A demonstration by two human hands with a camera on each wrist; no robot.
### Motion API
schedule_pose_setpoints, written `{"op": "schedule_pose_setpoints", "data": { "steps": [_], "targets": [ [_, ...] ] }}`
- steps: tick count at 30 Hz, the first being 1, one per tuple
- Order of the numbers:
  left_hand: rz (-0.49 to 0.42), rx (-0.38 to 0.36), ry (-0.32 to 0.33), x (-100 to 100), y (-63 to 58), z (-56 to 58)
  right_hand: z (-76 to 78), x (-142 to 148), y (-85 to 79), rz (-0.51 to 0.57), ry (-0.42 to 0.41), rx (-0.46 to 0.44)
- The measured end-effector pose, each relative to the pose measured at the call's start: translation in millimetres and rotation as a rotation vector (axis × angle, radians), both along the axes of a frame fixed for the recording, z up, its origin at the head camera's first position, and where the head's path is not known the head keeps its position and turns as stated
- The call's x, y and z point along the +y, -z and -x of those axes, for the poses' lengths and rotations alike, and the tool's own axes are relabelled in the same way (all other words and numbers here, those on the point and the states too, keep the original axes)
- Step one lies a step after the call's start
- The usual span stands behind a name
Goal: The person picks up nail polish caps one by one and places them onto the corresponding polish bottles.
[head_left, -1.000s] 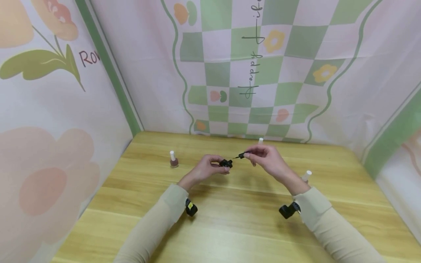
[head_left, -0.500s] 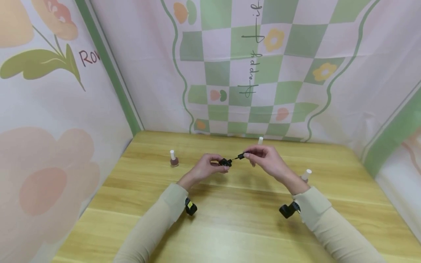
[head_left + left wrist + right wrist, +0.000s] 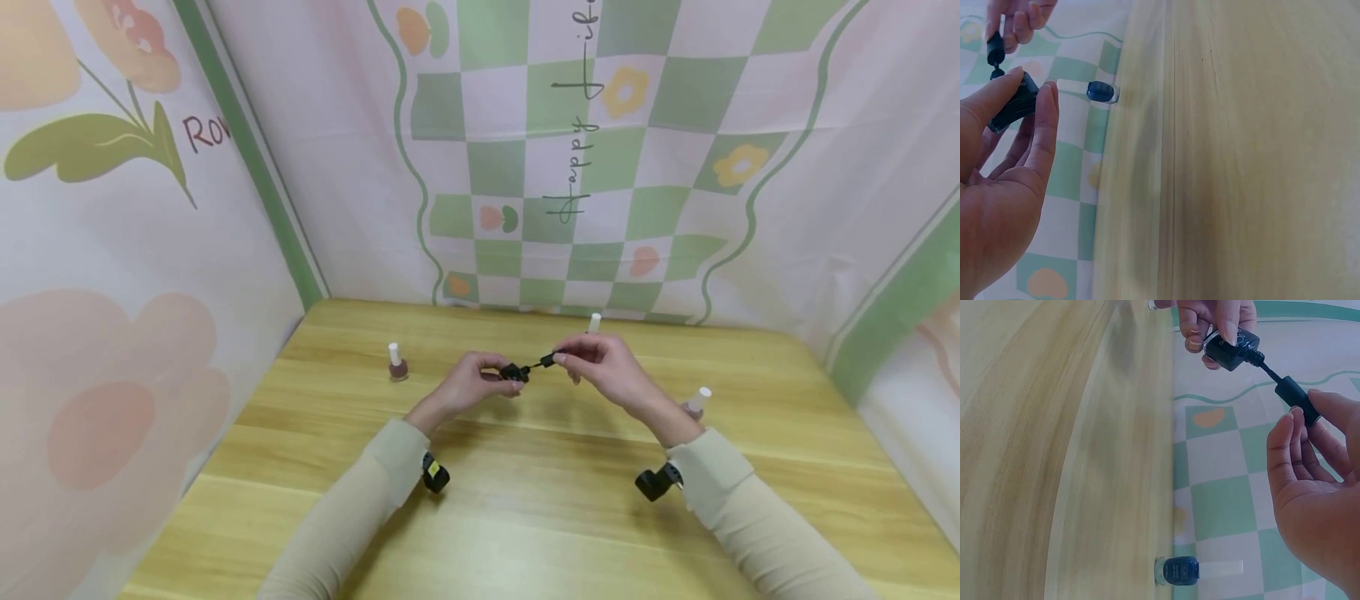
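Note:
My left hand grips a small black nail polish bottle above the table, tilted with its neck towards the right hand. Between the thumb and fingers of my right hand is the black brush cap. Its thin stem reaches to the bottle's mouth, and the tip is hidden there. A gap of bare stem separates cap and neck. Beyond the right hand stands a white-capped bottle, mostly covered in the head view; the right wrist view shows a dark blue polish bottle with a white cap.
A mauve polish bottle with a white cap stands at the left on the wooden table. Another white-capped bottle is partly behind the right wrist. Patterned cloth hangs along the table's back edge.
A second ago the brush tip was apart from the bottle's mouth; now it is at or inside it. My right hand has shifted slightly left, while the left hand has hardly moved.

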State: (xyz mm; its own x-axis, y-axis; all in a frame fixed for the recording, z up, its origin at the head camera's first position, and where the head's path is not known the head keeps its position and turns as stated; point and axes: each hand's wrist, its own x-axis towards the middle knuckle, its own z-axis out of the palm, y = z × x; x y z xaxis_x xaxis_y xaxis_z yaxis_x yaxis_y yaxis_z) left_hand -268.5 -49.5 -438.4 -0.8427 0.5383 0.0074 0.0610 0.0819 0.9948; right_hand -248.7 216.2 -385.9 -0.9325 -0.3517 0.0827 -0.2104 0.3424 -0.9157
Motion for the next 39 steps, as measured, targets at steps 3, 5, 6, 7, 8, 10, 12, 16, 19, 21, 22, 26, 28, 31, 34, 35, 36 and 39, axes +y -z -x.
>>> {"op": "schedule_pose_setpoints", "data": {
  "steps": [3,5,6,7,8,10,12,16,19,21,22,26,28,31,34,35,36,39],
  "targets": [
    [0.002,0.000,0.003,-0.3,0.0,-0.3,-0.5,-0.4,0.1,-0.003,0.002,0.000],
    [0.006,-0.001,0.005,-0.5,-0.3,-0.5,-0.8,-0.7,0.1,-0.002,0.002,0.000],
    [0.007,-0.002,0.005,-0.5,-0.3,-0.4,-1.1,-0.8,0.0,0.001,0.002,0.000],
    [0.007,-0.003,0.005,-0.6,-0.2,-0.3,-1.3,-0.8,-0.1,0.003,0.003,0.000],
    [0.006,-0.005,0.004,-0.6,-0.2,-0.2,-1.5,-0.7,-0.2,0.003,0.004,0.000],
    [0.005,-0.006,0.002,-0.6,-0.2,0.0,-1.7,-0.4,-0.1,0.003,0.005,0.002],
    [0.003,-0.008,-0.001,-0.6,-0.2,0.1,-1.2,0.2,0.5,0.000,0.004,0.006],
    [-0.003,-0.013,-0.003,-0.3,-0.1,0.1,-0.5,1.3,0.9,-0.005,0.006,0.011],
    [-0.009,-0.015,-0.002,-0.2,-0.1,-0.3,-0.7,1.9,0.1,-0.009,0.012,0.010],
    [-0.009,-0.013,-0.002,-0.3,0.0,-0.6,-1.0,2.1,-0.6,-0.014,0.016,0.007],
    [-0.009,-0.012,-0.001,-0.4,-0.2,-0.7,-1.0,2.2,-0.7,-0.018,0.017,0.006],
    [0.000,-0.005,-0.004,-0.1,-0.9,-1.3,-1.8,2.1,-2.1,-0.021,0.010,-0.001],
    [0.004,0.001,-0.003,0.1,-0.7,-1.5,-2.2,1.6,-2.3,-0.018,0.001,0.002],
    [0.008,0.008,-0.003,0.3,-0.1,-1.8,-3.1,0.9,-2.4,-0.016,-0.011,0.001],
    [0.009,0.009,0.001,0.3,0.7,-2.2,-3.9,0.5,-2.0,-0.020,-0.013,-0.005],
    [0.011,0.010,0.001,0.3,0.7,-2.4,-4.0,0.5,-1.8,-0.023,-0.012,-0.009],
    [0.014,0.011,0.001,0.3,0.6,-2.6,-4.2,0.5,-1.7,-0.025,-0.009,-0.012],
    [0.017,0.013,0.000,0.5,0.8,-2.6,-4.1,0.6,-0.9,-0.031,-0.004,-0.018]
  ]
}}
